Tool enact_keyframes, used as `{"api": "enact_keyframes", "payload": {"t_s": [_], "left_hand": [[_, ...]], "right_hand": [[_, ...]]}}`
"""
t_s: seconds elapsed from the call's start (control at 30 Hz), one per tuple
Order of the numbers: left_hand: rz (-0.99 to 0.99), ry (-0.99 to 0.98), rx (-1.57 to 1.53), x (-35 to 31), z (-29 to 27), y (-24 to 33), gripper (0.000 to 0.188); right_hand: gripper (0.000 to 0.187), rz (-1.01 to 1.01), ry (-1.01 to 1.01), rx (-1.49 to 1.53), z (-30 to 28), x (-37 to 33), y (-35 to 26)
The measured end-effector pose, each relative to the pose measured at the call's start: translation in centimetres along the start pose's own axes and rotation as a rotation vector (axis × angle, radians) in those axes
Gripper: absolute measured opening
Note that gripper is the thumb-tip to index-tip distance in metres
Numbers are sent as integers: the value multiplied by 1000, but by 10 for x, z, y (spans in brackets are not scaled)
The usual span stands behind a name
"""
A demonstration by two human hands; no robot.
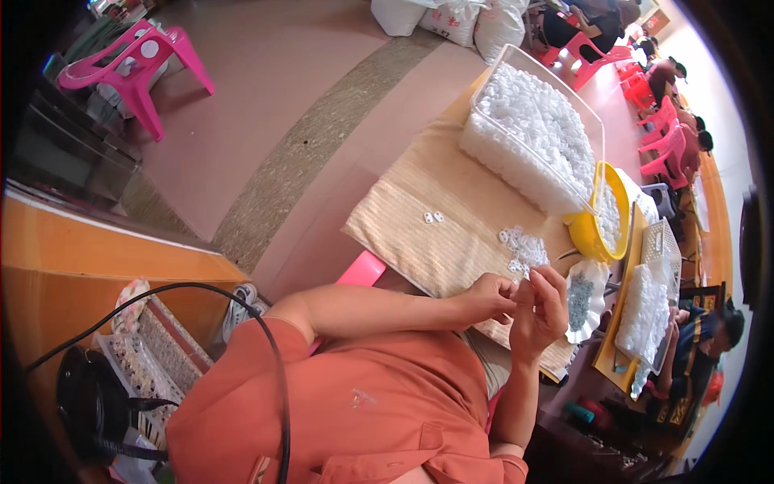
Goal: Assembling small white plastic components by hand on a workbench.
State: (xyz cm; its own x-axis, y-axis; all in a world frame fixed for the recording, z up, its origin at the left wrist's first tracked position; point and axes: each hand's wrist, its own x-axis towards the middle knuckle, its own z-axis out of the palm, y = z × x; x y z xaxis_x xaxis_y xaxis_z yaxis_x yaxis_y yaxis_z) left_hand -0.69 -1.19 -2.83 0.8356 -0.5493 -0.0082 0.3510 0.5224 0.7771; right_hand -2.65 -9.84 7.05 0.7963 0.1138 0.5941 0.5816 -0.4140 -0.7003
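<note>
Where the hands meet: left hand (490, 297) and right hand (542, 310) are close together over the near right part of the tan-topped table (403, 234), fingertips pinched narrow; whatever sits between them is too small to tell.
Left arm: bent at the elbow, forearm (379, 315) running rightward in front of the orange shirt (347, 403).
Right arm: rising from the lower edge, fingers curled toward the left hand.
Table's left edge: slants away from a near corner, with floor (314, 153) beyond it.
Open room: a wide bare stretch on the table's left half, around one pair of white pieces (434, 217).
Pile: more white pieces lie loose just beyond the fingertips.
Table's right side: crowded, with little bare surface.
Far left: a pink chair (145, 68) on the floor, well apart from the table.
Lower left: a black bag (93, 403); a black cable (274, 347) crosses the shirt.
Far part of the table: a clear bin (524, 173) heaped with white pieces.
Beside the bin: a yellow basket (587, 235), holding more.
Right of the right hand: grey pieces (579, 298) in a white tray (598, 294).
Far right: another heap (645, 310) and a co-worker (685, 363).
</note>
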Motion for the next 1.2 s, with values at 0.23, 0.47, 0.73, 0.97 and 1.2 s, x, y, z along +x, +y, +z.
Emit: {"api": "enact_keyframes", "payload": {"t_s": [0.23,0.47,0.73,0.97,1.2], "left_hand": [[-92,-18,-87,-7,4,16,16],[-103,-5,-100,-5,5,10,17],[-56,-8,-11,-4,3,8,12],[-183,115,24,-7,10,26,10],[-106,167,5,-4,9,25,7]], "right_hand": [[18,19,28,-43,0,-9,9],[15,83,38,-32,-3,-18,8],[19,147,74,15,-18,-27,12],[18,120,117,-107,-34,-33,37],[14,221,212,-132,-49,-35,64]]}}
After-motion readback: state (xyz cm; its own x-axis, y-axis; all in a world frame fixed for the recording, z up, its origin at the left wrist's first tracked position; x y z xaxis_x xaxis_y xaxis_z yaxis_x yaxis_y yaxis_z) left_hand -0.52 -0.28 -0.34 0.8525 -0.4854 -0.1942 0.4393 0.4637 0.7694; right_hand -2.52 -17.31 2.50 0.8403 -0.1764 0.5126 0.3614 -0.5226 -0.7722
